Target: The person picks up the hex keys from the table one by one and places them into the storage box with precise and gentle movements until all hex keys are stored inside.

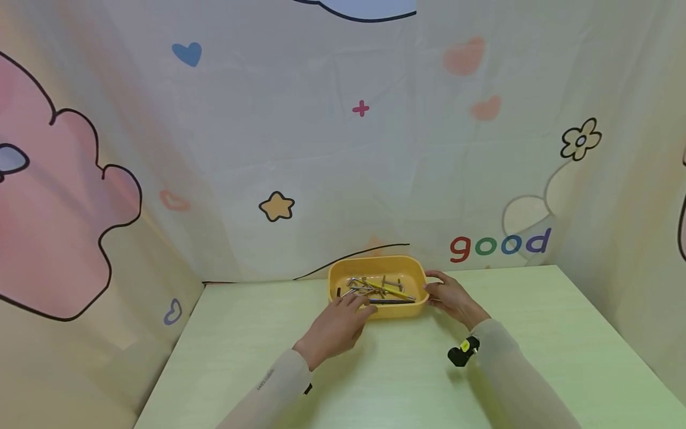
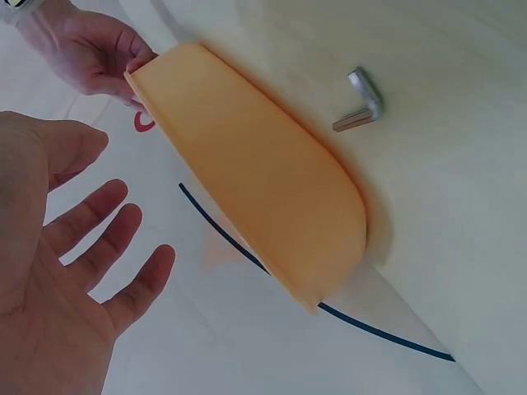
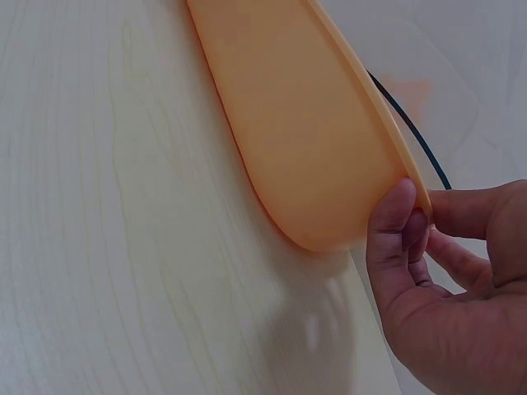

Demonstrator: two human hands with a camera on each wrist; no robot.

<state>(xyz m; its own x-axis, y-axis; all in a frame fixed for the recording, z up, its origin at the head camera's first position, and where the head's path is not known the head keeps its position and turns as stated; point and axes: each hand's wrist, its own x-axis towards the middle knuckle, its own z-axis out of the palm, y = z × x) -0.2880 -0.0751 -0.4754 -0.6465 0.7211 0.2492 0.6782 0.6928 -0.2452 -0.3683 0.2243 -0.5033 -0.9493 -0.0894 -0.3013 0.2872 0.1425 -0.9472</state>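
Note:
A yellow plastic basket [image 1: 393, 311] stands at the back of the table. Inside lie metal pieces [image 1: 396, 283], some of them L-shaped, with a long yellow stick [image 1: 395, 291] and a thin black stick [image 1: 393, 302]. My right hand [image 1: 454, 300] pinches the basket's right rim, thumb and fingers on either side, as the right wrist view shows. Held over the front left part of the basket in the head view, my left hand [image 1: 334, 328] has loosely spread fingers and nothing in them. A silver hex key [image 2: 370, 103] lies on the table before the basket, seen in the left wrist view.
The pale wooden table [image 1: 407, 381] ends at a printed cloth backdrop [image 1: 343, 179], close behind the basket. More cloth hangs at both sides. A small black camera [image 1: 462, 353] is strapped at my right wrist.

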